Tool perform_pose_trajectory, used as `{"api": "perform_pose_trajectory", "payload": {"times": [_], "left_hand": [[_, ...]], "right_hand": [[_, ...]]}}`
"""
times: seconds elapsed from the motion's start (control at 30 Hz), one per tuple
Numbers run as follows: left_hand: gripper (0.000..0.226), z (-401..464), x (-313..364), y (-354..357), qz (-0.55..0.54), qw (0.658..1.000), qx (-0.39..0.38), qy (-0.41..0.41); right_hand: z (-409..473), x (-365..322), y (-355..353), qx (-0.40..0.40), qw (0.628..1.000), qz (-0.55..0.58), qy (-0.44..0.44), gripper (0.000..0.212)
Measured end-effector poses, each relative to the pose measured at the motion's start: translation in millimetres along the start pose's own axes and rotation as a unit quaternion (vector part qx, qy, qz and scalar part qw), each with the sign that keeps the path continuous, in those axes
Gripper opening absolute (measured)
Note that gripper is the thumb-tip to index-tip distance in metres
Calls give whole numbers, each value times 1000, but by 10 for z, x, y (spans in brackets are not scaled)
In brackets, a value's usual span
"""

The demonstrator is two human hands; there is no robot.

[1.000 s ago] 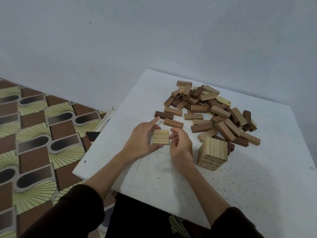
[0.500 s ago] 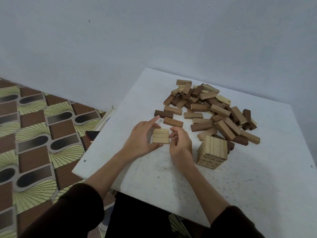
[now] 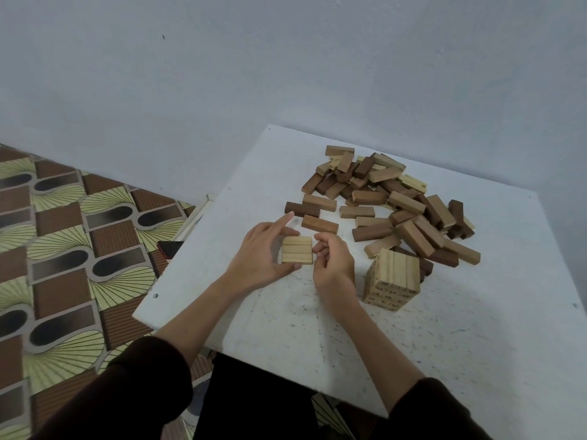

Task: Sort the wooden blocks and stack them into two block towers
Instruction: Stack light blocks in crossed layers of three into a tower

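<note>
A flat layer of three pale wooden blocks (image 3: 297, 249) lies side by side on the white table (image 3: 413, 350). My left hand (image 3: 263, 255) cups its left side, thumb at the near edge and forefinger raised past the far edge. My right hand (image 3: 333, 262) sits curled against its right edge, fingertips touching the blocks. To the right stands a short tower of pale blocks (image 3: 392, 279), several layers high. Behind lies a loose pile of brown and pale blocks (image 3: 400, 204).
Three brown blocks (image 3: 319, 223) lie apart just beyond my hands. A dark phone (image 3: 170, 248) with a red edge rests on the patterned floor by the table's left edge. A plain wall rises behind the table.
The hands and the three-block layer stay in the same place; my right fingers have closed in slightly against the layer's right edge.
</note>
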State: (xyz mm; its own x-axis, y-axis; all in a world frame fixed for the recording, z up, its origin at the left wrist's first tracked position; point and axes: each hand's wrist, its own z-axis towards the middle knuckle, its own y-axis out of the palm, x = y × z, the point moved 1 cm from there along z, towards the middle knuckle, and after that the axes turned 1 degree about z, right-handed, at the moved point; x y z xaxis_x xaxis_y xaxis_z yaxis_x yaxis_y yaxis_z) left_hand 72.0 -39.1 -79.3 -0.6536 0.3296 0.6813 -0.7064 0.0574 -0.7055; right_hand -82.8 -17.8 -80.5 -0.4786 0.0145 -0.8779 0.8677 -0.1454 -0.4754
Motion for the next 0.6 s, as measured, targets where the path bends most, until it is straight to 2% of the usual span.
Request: {"api": "perform_pose_trajectory", "payload": {"times": [0.33,0.6], "left_hand": [[89,-4,27,-14,-18,1000,-1,-6],[86,-8,75,-60,-65,996,-8,-57]], "right_hand": [[22,-33,-3,-5,999,-16,33,39],[32,-138,-7,-17,997,-19,69,35]]}}
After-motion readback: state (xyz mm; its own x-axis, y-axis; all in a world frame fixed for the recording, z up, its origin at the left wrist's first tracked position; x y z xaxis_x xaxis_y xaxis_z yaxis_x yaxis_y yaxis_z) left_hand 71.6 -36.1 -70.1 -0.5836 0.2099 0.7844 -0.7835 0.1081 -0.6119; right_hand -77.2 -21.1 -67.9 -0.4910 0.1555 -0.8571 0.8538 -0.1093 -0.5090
